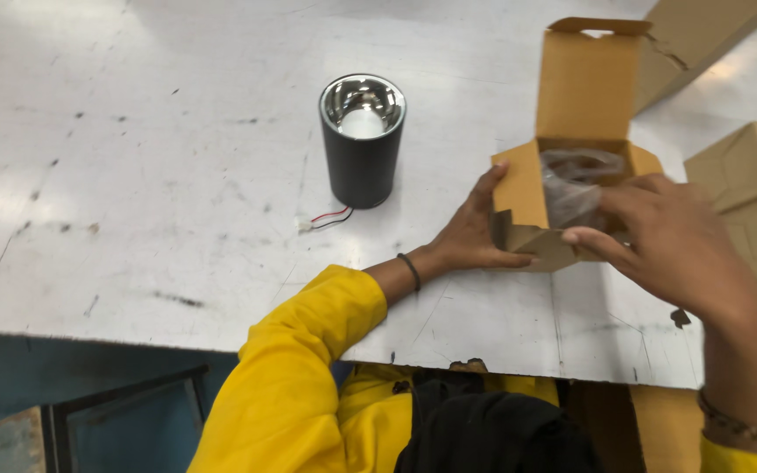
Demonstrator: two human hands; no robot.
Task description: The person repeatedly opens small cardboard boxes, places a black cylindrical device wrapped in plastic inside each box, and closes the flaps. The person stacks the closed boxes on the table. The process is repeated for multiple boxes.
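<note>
Cardboard made up the small open box (532, 197) on the grey table (133, 175) — the left hand (475, 241) gripped its near side, while the right hand (672, 241) reached over, fingers loosely spread above a plastic-wrapped part (576, 180). A black cylindrical lamp (362, 140) stood nearby.

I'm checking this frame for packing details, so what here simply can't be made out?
All in the head view:
- Item in the small open carton: wrapped in crinkled clear plastic, and the right hand covers part of it.
- Left hand: its palm is pressed to the carton's side, so the contact is unseen.
- Closed cartons at right: cut off by the frame edge.
- Black cylinder lamp: its red and black wire's connector is too small.
</note>
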